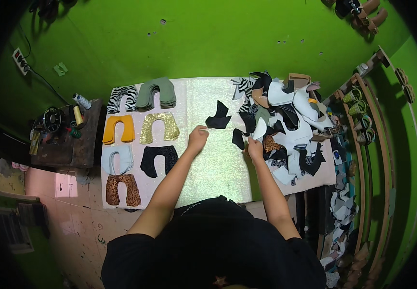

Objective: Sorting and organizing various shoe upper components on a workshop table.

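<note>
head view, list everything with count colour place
Arched pieces: seven sets, zebra, green, orange, gold, whitish, black, leopard, table left
Centre cutouts: one or two, black, table centre
Mixed cutouts: many, mostly black and white, table right
Glittery sheet: one, pale, table centre
Table: one, pale, centre
Side table: one, dark, left
Wheel: one, black, left
Spools: several, white, yellow, side table
Power strip: one, pale, wall, left
Sandals: several, green, right
Scraps: many, whitish, lower right
Wall: one, green, back
Shirt: one, black, bottom
Left hand: one, bare, beside centre cutouts
Right hand: one, bare, mixed cutouts' left edge
</note>
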Action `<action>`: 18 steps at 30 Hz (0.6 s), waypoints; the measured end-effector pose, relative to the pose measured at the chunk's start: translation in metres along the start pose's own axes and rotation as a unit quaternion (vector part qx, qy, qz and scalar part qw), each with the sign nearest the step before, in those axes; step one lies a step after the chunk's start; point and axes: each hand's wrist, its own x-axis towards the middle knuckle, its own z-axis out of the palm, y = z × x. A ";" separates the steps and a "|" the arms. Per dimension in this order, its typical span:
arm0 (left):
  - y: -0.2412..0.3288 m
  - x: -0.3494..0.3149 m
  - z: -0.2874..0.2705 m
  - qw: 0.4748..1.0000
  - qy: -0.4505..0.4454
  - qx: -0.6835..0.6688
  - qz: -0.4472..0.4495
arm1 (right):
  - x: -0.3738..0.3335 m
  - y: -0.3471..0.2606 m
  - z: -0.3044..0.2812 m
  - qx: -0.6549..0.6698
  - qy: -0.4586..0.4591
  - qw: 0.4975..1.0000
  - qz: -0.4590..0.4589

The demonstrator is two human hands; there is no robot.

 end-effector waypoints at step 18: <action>0.010 0.047 0.008 0.944 -0.009 -0.242 -0.222 | -0.003 -0.051 0.005 0.335 -0.068 0.932 0.117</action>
